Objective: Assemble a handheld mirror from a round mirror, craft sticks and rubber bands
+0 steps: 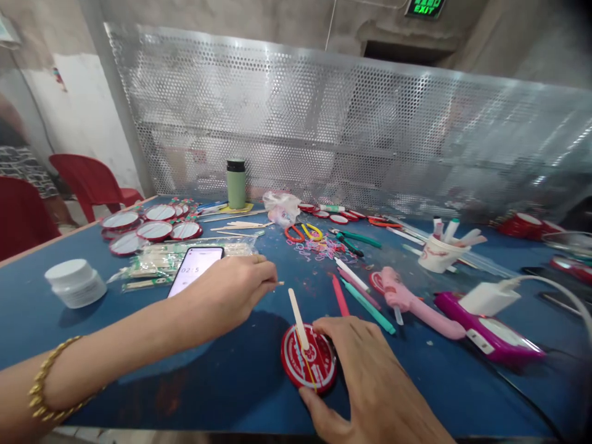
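A round red lid (319, 372) with white print lies on the blue table near the front edge. A flat wooden stick (297, 317) rests on it, one end over its centre and the other jutting past its far rim. A thin yellowish line runs across the lid. My right hand (370, 370) grips the lid from the right, thumb at the near rim and fingers at the far rim. My left hand (245, 287), closed in a pinch, hovers left of the stick beside a phone (197, 265). A tiny pale tip pokes out of its fingers; the rest is hidden.
Several white-faced red discs (155, 230) and packed sticks (152, 262) lie left, near a white jar (75, 282). Behind are a green bottle (236, 188), scissors (303, 232) and pliers (354, 240). Pens (367, 305), a pink glue gun (416, 302) and a purple power strip (504, 342) lie right.
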Tool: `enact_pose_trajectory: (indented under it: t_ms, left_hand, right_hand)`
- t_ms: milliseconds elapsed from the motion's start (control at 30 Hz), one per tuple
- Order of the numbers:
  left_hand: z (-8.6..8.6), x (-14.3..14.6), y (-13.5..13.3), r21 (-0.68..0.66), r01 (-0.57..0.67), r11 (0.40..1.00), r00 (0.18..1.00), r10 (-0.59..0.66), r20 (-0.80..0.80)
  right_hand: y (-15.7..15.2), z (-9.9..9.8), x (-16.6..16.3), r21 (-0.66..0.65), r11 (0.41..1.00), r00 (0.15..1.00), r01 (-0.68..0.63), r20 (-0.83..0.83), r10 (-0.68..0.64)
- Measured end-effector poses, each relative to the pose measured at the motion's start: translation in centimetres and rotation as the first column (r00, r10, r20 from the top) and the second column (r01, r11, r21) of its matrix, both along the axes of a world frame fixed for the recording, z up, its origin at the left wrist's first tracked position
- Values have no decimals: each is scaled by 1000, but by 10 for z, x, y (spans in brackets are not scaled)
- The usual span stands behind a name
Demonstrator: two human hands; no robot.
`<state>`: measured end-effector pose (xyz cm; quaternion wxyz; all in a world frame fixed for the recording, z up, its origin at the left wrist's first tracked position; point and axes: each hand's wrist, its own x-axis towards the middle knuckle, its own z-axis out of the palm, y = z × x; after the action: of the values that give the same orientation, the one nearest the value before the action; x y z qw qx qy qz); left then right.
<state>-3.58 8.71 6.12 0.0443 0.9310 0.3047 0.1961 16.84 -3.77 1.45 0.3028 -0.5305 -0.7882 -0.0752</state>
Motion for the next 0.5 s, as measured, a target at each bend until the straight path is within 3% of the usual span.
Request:
enact_pose_trajectory:
  t_ms: [167,300,400,500]
  left_hand:
    - [-10,4,7,-52,23,998,999,-24,-29]
    - [-14,2,8,-61,36,997,998,-39,-44]
    - [-18,0,9,-49,37,998,998,-39,-45]
    - [-26,-2,13,-3,64,998,998,-64,-4]
  right_hand:
    - [-4,-3,4,18,1000,996,-2,87,0]
    - [-10,3,31,150,987,983,56,166,-81]
    - [-17,14,69,312,924,954,221,128,-271]
    - [-24,26,105,434,817,862,379,156,-483]
